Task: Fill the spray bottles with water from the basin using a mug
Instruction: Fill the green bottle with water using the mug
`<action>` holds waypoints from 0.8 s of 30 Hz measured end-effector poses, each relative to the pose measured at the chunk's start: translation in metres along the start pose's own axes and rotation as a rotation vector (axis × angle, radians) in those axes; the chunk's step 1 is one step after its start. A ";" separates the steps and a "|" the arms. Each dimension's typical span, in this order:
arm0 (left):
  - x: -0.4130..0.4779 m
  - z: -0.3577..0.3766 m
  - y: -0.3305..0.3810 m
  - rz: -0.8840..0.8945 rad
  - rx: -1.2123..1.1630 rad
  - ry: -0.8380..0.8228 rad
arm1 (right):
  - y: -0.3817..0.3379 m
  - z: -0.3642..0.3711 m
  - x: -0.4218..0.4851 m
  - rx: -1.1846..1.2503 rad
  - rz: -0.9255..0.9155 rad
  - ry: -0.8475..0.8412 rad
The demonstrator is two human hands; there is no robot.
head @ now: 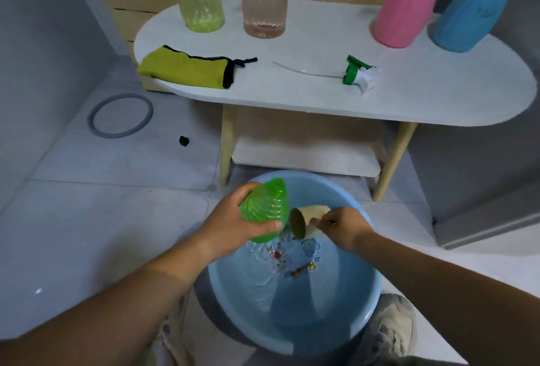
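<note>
Gripping the green bottle (267,205) around its ribbed body, your left hand (233,219) held it tilted over the basin (359,301) at its eleven o'clock edge, probably so spills fell back into the water. At twelve o'clock the mug (304,219) lay tipped sideways, mouth toward the bottle, with your right hand (342,228) curled around its far side. The bottle's opening was hidden, and I couldn't tell whether water was flowing.

Ribbed green bottle (264,210), pale blue basin (344,327) with cartoon stickers, beige mug (306,219), pink bottle (404,7), white table (409,96)
</note>
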State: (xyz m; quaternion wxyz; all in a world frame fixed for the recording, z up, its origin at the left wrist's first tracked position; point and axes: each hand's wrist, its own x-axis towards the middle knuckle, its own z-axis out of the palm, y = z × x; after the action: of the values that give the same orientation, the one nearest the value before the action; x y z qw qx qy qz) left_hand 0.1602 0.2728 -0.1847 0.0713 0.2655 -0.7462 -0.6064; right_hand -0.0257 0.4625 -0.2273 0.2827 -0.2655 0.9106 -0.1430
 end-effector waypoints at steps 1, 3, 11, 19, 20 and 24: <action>0.000 0.001 -0.003 -0.008 0.009 -0.006 | 0.004 0.007 0.003 -0.026 -0.007 -0.012; 0.000 0.004 -0.007 -0.020 0.036 -0.004 | 0.011 0.019 0.007 -0.062 -0.040 -0.033; 0.003 0.008 -0.018 -0.061 0.069 -0.056 | 0.021 0.038 0.019 -0.292 -0.174 -0.031; 0.004 0.009 -0.020 -0.070 0.063 -0.027 | 0.024 0.051 0.018 -0.381 -0.174 -0.056; 0.005 0.008 -0.020 -0.070 0.061 -0.030 | 0.024 0.052 0.018 -0.385 -0.172 -0.056; 0.006 0.010 -0.019 -0.065 0.054 -0.037 | 0.022 0.052 0.019 -0.360 -0.159 -0.057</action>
State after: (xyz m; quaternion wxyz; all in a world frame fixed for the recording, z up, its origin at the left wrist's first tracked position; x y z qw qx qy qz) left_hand 0.1568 0.2762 -0.2060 0.0305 0.2799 -0.7544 -0.5930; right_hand -0.0168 0.4643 -0.2864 0.2440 -0.3868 0.8893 0.0079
